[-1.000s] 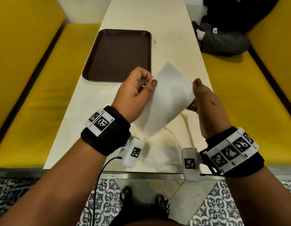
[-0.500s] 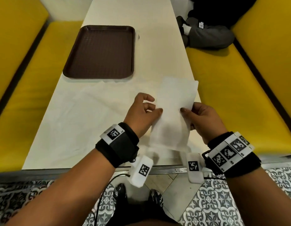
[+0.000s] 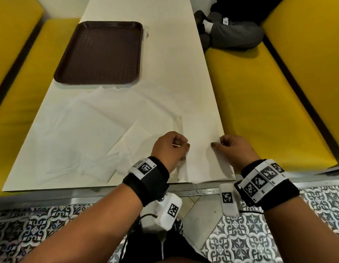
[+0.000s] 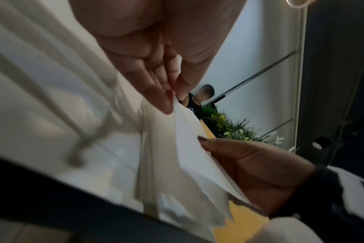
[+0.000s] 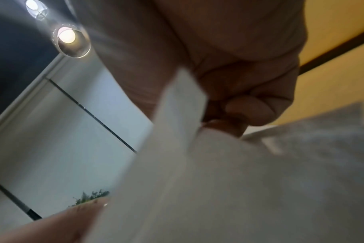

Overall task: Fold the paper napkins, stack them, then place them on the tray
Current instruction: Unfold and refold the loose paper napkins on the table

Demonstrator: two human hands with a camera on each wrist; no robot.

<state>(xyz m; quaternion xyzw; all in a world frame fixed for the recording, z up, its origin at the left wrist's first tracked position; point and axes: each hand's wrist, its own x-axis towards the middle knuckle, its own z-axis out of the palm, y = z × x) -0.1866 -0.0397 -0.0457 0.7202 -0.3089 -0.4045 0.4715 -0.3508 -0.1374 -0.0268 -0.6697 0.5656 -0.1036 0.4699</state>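
A folded white napkin (image 3: 201,149) lies on the near right of the cream table (image 3: 165,73), its far end reaching toward the table's right edge. My left hand (image 3: 170,147) pinches its left side, thumb against fingers, as the left wrist view shows on the napkin (image 4: 189,139). My right hand (image 3: 229,149) pinches the right side, fingers curled under the napkin (image 5: 183,105). Several unfolded napkins (image 3: 92,141) lie spread flat over the near left of the table. The brown tray (image 3: 100,52) sits farther back on the left, with nothing on it.
Yellow bench seats (image 3: 260,103) flank the table on both sides. A seated person's legs (image 3: 229,33) rest on the far right bench. The table's near edge has a metal strip (image 3: 89,194) above a patterned tile floor.
Both hands have come down from mid-air toward the near right edge of the table, bringing the napkin from held up to lying on the table surface.
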